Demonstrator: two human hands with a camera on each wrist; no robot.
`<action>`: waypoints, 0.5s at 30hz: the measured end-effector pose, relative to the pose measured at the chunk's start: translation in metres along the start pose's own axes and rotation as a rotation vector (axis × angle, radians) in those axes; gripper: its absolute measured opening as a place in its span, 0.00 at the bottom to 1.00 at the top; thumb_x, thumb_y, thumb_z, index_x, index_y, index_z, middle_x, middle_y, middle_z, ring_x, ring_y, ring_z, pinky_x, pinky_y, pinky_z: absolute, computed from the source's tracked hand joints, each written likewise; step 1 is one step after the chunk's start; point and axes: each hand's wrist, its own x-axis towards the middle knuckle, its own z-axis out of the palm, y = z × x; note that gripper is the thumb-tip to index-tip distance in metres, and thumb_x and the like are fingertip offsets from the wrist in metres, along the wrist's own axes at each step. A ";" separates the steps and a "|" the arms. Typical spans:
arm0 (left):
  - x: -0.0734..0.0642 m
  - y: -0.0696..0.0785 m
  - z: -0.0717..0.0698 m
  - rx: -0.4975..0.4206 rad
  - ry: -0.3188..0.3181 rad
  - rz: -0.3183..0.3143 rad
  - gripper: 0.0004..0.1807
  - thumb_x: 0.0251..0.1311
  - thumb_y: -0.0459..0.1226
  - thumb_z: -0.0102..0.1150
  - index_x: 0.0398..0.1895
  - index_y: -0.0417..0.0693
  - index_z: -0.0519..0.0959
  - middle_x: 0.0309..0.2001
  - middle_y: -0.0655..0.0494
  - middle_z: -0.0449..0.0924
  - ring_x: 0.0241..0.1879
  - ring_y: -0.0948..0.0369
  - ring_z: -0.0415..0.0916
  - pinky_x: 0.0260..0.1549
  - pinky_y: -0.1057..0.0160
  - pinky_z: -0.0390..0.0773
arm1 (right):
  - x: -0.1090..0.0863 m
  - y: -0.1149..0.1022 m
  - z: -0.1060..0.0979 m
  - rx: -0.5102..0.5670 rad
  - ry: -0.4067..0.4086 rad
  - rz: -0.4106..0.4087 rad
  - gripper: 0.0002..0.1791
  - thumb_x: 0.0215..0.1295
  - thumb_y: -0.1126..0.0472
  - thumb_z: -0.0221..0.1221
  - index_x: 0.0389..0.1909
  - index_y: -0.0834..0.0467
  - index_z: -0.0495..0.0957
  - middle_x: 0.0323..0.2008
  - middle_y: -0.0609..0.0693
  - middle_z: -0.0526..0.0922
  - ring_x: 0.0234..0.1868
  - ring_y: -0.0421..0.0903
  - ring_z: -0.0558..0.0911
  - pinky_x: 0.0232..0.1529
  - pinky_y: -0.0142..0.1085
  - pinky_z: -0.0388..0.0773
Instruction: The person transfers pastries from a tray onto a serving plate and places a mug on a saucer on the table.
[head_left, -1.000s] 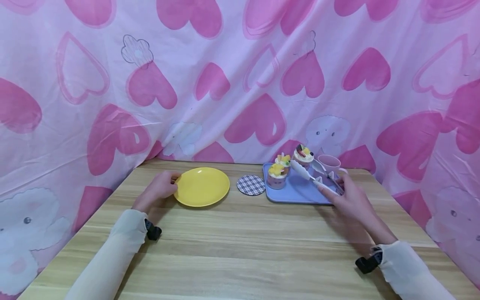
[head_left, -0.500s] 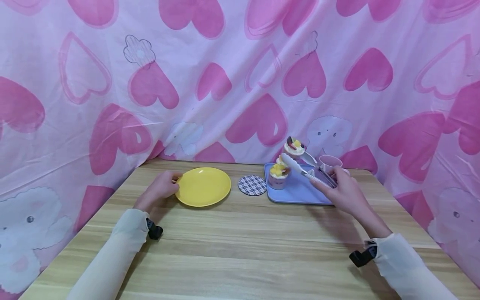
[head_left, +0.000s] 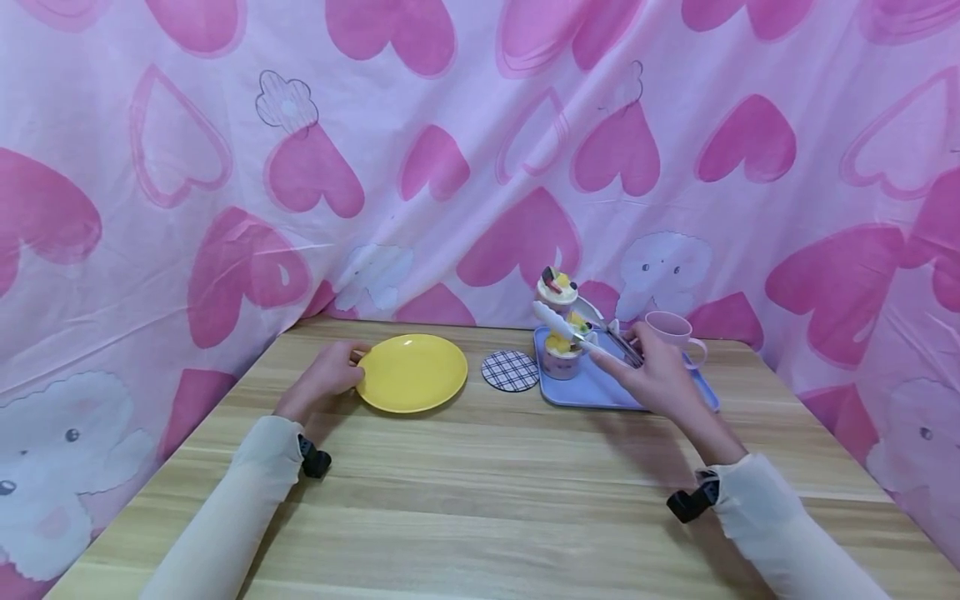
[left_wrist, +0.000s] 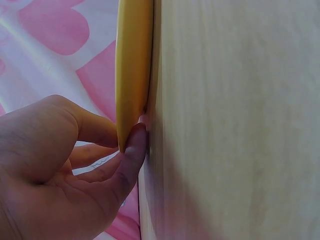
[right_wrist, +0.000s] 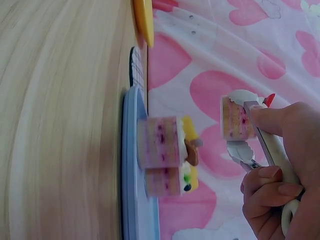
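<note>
My left hand (head_left: 330, 373) pinches the left rim of a yellow plate (head_left: 412, 375); in the left wrist view the thumb and fingers sit either side of its edge. My right hand (head_left: 658, 375) grips a pair of tongs (right_wrist: 272, 147). Between the tongs' white tips is a clear dessert cup (right_wrist: 235, 119) of layered cake, topped with cream and fruit. It is held upright, raised above the blue tray (head_left: 600, 392). Two similar dessert cups (right_wrist: 159, 142) stand on the tray, partly behind the tongs in the head view.
A round checked coaster (head_left: 510, 371) lies between the plate and the tray. A pink mug (head_left: 669, 327) stands at the tray's back right. Behind the wooden table (head_left: 450, 500) hangs a pink heart-patterned cloth (head_left: 427, 167).
My right hand has lifted the dessert cup with the tongs and carried it leftward, over the other two cups. My left hand stays at the plate's rim.
</note>
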 end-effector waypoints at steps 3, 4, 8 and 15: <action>0.001 0.000 0.000 -0.001 -0.005 -0.009 0.33 0.64 0.28 0.52 0.75 0.31 0.71 0.65 0.29 0.79 0.61 0.41 0.79 0.56 0.51 0.86 | 0.002 -0.004 0.004 0.000 0.003 -0.005 0.37 0.67 0.31 0.68 0.57 0.58 0.73 0.34 0.55 0.73 0.36 0.52 0.73 0.31 0.38 0.70; 0.001 0.000 -0.001 -0.003 -0.007 -0.015 0.33 0.64 0.28 0.52 0.75 0.31 0.70 0.65 0.30 0.79 0.61 0.42 0.79 0.56 0.51 0.86 | 0.003 -0.006 0.006 0.000 0.002 -0.007 0.37 0.67 0.31 0.68 0.57 0.58 0.73 0.33 0.55 0.73 0.35 0.52 0.73 0.30 0.38 0.70; 0.001 0.002 -0.001 -0.009 -0.013 -0.019 0.33 0.64 0.27 0.52 0.75 0.31 0.70 0.65 0.29 0.79 0.60 0.42 0.79 0.55 0.51 0.86 | 0.005 -0.011 0.011 0.005 -0.006 -0.017 0.35 0.67 0.33 0.69 0.56 0.58 0.74 0.31 0.54 0.73 0.33 0.51 0.73 0.29 0.38 0.69; -0.001 0.004 0.000 0.002 -0.012 -0.004 0.33 0.63 0.27 0.52 0.74 0.28 0.70 0.64 0.27 0.80 0.61 0.40 0.80 0.55 0.51 0.86 | 0.006 -0.017 0.022 0.004 -0.038 -0.009 0.35 0.66 0.33 0.70 0.57 0.57 0.74 0.32 0.54 0.76 0.32 0.50 0.74 0.27 0.37 0.69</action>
